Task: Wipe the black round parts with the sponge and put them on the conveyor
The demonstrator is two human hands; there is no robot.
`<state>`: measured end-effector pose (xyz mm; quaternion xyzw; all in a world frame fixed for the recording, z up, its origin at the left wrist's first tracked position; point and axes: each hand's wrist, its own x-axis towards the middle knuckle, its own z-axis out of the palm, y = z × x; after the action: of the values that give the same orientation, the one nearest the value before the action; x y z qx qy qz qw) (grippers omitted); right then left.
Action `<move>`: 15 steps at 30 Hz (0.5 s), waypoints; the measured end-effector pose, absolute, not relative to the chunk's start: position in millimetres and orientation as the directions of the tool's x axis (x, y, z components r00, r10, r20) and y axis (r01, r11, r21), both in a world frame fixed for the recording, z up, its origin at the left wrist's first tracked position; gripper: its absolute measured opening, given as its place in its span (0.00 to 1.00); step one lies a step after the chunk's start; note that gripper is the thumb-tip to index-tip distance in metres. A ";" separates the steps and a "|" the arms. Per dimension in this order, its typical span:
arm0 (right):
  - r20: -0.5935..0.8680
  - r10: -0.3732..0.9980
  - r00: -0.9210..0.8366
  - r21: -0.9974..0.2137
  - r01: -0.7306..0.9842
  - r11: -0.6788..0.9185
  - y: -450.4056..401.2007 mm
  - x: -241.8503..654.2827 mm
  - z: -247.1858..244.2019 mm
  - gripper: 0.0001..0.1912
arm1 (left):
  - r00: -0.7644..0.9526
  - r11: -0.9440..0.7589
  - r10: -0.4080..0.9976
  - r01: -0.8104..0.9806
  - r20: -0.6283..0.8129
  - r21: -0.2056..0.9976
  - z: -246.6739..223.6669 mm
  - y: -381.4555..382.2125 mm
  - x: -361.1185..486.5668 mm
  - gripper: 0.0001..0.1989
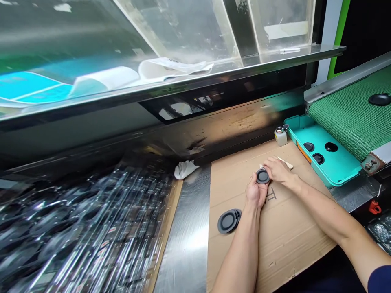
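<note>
- holding a round dark disc [262, 176], your left hand [255, 192] has its fingers bent around the edge, and the flat face looks back at you.
- your right hand [277, 170] is at the top right edge of the disc, with its fingers bent and close together.
- a tiny white bit [261, 166] shows by the tips of that hand; it is too small to name, and i cannot tell if you grip it.
- the disc is up in your hands, over the brown cardboard [293, 232].
- a little pile of dark discs [227, 221] lies on the cardboard, left of your left arm [241, 252].
- a flat pale piece [287, 164] lies just past your right hand, which hides some of it.
- a small white bottle [281, 137] stands at the far edge of the cardboard, near the blue-green tray [339, 183].
- three black round pieces [331, 147] lie in the tray, two of them close together.
- a green belt [348, 118] is beside the tray, with one black piece [379, 99] on it.
- a white glove [185, 169] lies on the shiny metal [186, 236], left of the cardboard.
</note>
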<state>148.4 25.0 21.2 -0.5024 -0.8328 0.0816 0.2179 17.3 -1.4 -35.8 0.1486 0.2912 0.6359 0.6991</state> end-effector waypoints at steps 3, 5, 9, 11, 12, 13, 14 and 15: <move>0.273 0.860 -0.431 -0.354 0.786 0.507 27.1 153.2 20.4 0.09 | 0.022 0.159 0.971 -0.806 -0.239 0.570 -33.4 -0.9 17.1 0.15; 0.262 0.859 -0.440 -0.355 0.784 0.510 24.4 156.8 19.9 0.09 | 0.009 0.158 0.966 -0.813 -0.259 0.560 -30.4 -0.5 16.8 0.16; 0.223 0.853 -0.472 -0.375 0.766 0.522 16.0 158.5 18.6 0.09 | 0.004 0.169 0.954 -0.832 -0.300 0.528 -24.9 0.7 15.3 0.20; 0.213 0.842 -0.495 -0.388 0.749 0.538 12.2 154.2 16.7 0.09 | 0.003 0.176 0.949 -0.837 -0.317 0.519 -24.2 2.3 14.6 0.22; 0.215 0.837 -0.504 -0.393 0.740 0.546 10.4 150.9 15.6 0.09 | -0.001 0.174 0.947 -0.838 -0.321 0.517 -24.4 3.4 14.4 0.22; 0.216 0.833 -0.509 -0.397 0.733 0.552 8.7 147.3 14.6 0.09 | -0.007 0.168 0.947 -0.841 -0.321 0.515 -24.5 4.5 14.4 0.22; 0.218 0.832 -0.511 -0.407 0.727 0.553 7.0 144.0 13.9 0.09 | -0.016 0.157 0.949 -0.845 -0.316 0.511 -24.4 5.3 14.4 0.22; 0.216 0.833 -0.509 -0.434 0.714 0.550 5.3 141.4 13.7 0.08 | -0.020 0.147 0.950 -0.850 -0.311 0.505 -23.8 5.8 14.5 0.22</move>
<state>141.4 5.3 13.7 -0.4515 -0.8563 0.1464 0.2035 14.5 5.8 -23.8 0.0829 0.3011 0.6476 0.6950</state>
